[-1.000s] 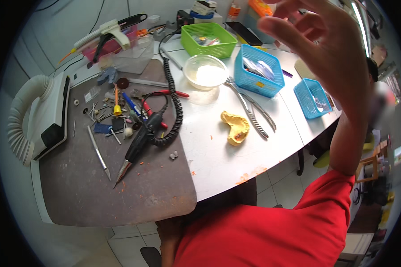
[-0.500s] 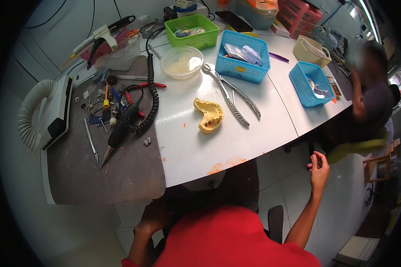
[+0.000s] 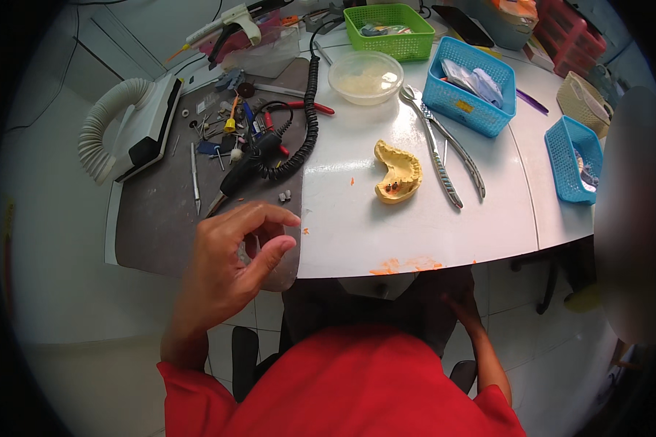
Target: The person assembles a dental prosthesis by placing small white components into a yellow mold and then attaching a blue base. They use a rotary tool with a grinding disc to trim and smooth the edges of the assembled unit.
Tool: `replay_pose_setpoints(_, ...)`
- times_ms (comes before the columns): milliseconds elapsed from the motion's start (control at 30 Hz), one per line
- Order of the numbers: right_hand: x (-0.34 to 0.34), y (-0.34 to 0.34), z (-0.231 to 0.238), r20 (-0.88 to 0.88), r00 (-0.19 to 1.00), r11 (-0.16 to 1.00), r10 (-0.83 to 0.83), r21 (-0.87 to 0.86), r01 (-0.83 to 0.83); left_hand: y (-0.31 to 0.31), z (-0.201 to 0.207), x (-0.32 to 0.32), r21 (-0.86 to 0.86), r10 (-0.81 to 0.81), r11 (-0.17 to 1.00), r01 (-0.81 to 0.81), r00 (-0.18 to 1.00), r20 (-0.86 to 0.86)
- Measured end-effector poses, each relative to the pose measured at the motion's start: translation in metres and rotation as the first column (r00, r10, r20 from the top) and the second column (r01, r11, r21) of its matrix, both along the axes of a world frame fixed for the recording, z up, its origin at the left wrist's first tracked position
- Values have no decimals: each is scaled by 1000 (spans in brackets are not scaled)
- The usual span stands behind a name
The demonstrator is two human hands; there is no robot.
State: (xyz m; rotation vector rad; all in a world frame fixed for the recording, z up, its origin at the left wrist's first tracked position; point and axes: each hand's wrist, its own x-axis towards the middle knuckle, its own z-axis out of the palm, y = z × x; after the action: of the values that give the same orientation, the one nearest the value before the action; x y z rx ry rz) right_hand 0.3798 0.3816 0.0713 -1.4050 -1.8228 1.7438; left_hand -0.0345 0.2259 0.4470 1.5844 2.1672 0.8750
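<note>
My left hand [image 3: 240,251] is raised over the front edge of the grey mat, fingers curved, thumb apart from the forefinger and nothing between them. Close beyond it lie two small greyish tooth-like pieces [image 3: 285,196] and a black rotary handpiece [image 3: 242,172] with a pointed tip and coiled cord. My right hand [image 3: 461,300] is low by my thigh below the table edge, its fingers too dark to make out. A yellow plaster dental model [image 3: 398,173] with dark spots rests on the white table, left of long metal pliers [image 3: 444,149].
A white dust-suction unit with a ribbed hose [image 3: 116,116] stands left. Small tools and a thin knife [image 3: 195,178] litter the mat [image 3: 149,226]. Behind are a clear bowl [image 3: 366,79], a green basket [image 3: 390,45] and blue baskets [image 3: 468,109]. A blurred person sits at right.
My left hand has risen from my lap to above the mat. My right hand has dropped from the right side to my thigh. The view has shifted left; the table things lie where they were.
</note>
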Motion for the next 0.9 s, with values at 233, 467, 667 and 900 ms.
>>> replay_pose_setpoints(233, 23, -11, -5, -19, 992, 988, -122, -100, 119, 17, -4, -51, 244, 404, 895, -373, 910, -92)
replay_pose_setpoints(467, 60, 7, 34, 293, 946, 987, 140, 30, -156, 10, -22, -46, 65, 119, 992, -109, 975, -186)
replay_pose_setpoints(667, 61, 13, 56, 312, 949, 988, 39, 127, -83, 14, -42, -45, 49, -9, 998, 28, 937, -348)
replay_pose_setpoints(900, 64, -5, 53, 386, 916, 985, 108, 83, -151, 18, -43, -46, 26, -21, 999, 30, 953, -303)
